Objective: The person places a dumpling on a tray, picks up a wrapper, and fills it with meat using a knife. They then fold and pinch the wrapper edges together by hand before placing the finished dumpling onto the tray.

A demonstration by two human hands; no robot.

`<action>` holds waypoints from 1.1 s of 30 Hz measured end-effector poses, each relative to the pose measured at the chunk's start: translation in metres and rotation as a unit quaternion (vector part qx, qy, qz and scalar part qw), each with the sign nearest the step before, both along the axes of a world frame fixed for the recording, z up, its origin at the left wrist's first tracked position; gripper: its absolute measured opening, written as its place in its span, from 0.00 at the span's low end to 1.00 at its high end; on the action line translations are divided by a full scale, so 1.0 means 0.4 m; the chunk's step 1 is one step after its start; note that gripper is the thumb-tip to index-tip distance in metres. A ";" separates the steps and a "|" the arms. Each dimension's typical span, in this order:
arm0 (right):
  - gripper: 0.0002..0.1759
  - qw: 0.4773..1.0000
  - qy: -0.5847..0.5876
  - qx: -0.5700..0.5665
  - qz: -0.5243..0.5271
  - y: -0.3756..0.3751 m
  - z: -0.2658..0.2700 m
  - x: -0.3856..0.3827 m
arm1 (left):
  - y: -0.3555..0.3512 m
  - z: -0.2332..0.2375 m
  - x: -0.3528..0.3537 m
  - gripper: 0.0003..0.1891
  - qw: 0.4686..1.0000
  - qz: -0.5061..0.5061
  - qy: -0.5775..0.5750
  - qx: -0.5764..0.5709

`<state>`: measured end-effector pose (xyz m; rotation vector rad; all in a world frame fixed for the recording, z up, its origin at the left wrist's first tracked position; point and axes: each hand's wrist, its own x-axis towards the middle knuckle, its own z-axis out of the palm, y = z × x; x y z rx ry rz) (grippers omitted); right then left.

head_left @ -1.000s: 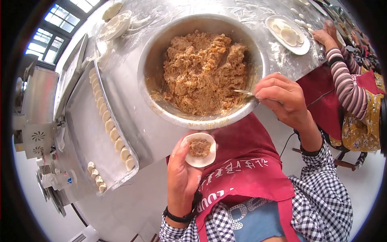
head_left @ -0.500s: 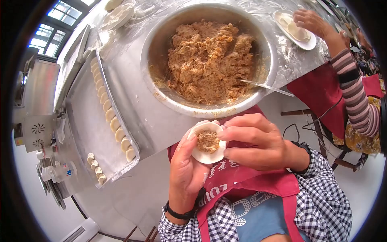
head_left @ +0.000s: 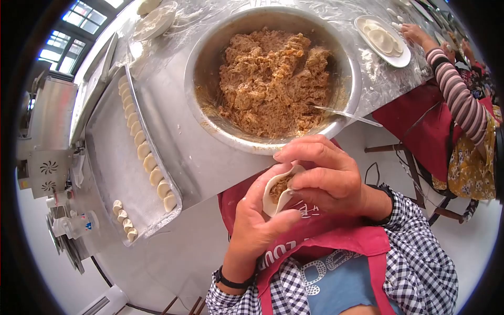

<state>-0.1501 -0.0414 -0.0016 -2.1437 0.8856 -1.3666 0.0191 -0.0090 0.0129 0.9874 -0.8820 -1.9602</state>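
A round dough wrapper [head_left: 269,198] with brown filling is between my two hands, in front of the bowl. It is bent into a partly folded, open cup, with the filling showing inside. My left hand [head_left: 251,223] cradles it from the left, thumb along its lower edge. Fingers of my right hand [head_left: 332,176] pinch the right rim. Just beyond my hands stands a large metal bowl [head_left: 231,143] of minced filling [head_left: 273,79]. A thin metal utensil handle [head_left: 349,114] rests across its right rim.
To the left, a metal tray [head_left: 113,152] holds a long row of dumplings [head_left: 150,161] and a short row [head_left: 122,216] at its near corner. A white plate [head_left: 402,61] of wrappers sits at the upper right, beside another person's hand [head_left: 416,34]. A floury dish [head_left: 157,23] is upper left.
The wrapper has gone from nearly flat to folded upward and turned sideways. My right hand has shifted slightly up and left around it. The other person's hand has drawn away from the plate.
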 end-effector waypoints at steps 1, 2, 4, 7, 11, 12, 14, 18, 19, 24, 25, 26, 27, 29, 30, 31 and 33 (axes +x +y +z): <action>0.09 1.000 -0.001 -0.001 0.000 -0.003 0.001 0.002 | 0.000 0.001 -0.002 0.28 1.000 0.000 -0.001 -0.001; 0.09 1.000 -0.004 -0.013 0.000 -0.006 0.001 0.004 | -0.001 0.002 -0.006 0.28 0.998 -0.001 -0.044 -0.038; 0.09 1.000 -0.008 -0.027 -0.001 -0.013 0.003 0.009 | -0.005 0.002 -0.007 0.29 0.993 -0.003 -0.088 -0.076; 0.08 0.999 -0.004 -0.037 0.000 -0.017 0.008 0.007 | -0.011 -0.008 -0.007 0.24 0.976 0.011 -0.143 -0.162; 0.10 0.996 -0.075 -0.027 -0.030 -0.018 0.009 0.008 | -0.017 -0.015 -0.004 0.16 0.974 0.106 -0.054 -0.193; 0.11 0.993 -0.107 -0.003 -0.050 -0.018 0.006 0.008 | -0.017 -0.011 -0.007 0.14 0.975 0.150 0.005 -0.164; 0.13 0.991 -0.122 -0.014 -0.044 -0.024 0.010 0.006 | -0.021 0.002 -0.012 0.13 0.970 0.163 0.032 -0.178; 0.14 0.994 -0.108 0.004 -0.026 -0.021 0.020 0.005 | -0.021 0.007 -0.019 0.20 0.967 0.169 0.044 -0.187; 0.14 0.991 -0.129 0.004 -0.022 -0.019 0.020 0.017 | -0.021 0.005 -0.022 0.21 0.965 0.179 0.025 -0.189; 0.14 0.986 -0.166 0.005 -0.023 -0.016 0.018 0.026 | -0.020 0.002 -0.036 0.21 0.964 0.173 -0.022 -0.200; 0.15 0.986 -0.163 0.004 -0.028 -0.016 0.020 0.024 | -0.019 0.003 -0.038 0.21 0.964 0.175 -0.023 -0.198; 0.15 0.987 -0.159 0.002 -0.032 -0.016 0.021 0.023 | -0.019 0.002 -0.041 0.21 0.964 0.175 -0.023 -0.198; 0.15 0.987 -0.160 0.002 -0.033 -0.015 0.021 0.022 | -0.019 0.000 -0.043 0.21 0.964 0.178 -0.012 -0.198; 0.15 0.987 -0.153 -0.003 -0.041 -0.014 0.020 0.021 | -0.019 0.001 -0.049 0.20 0.963 0.181 -0.001 -0.197; 0.15 0.987 -0.153 -0.003 -0.042 -0.015 0.020 0.020 | -0.020 0.002 -0.052 0.20 0.962 0.184 0.003 -0.201; 0.14 0.989 -0.142 -0.019 -0.047 -0.017 0.021 0.020 | -0.021 0.003 -0.054 0.19 0.961 0.188 0.007 -0.204; 0.13 0.989 -0.131 -0.034 -0.052 -0.019 0.024 0.016 | -0.024 -0.005 -0.056 0.19 0.959 0.189 0.007 -0.212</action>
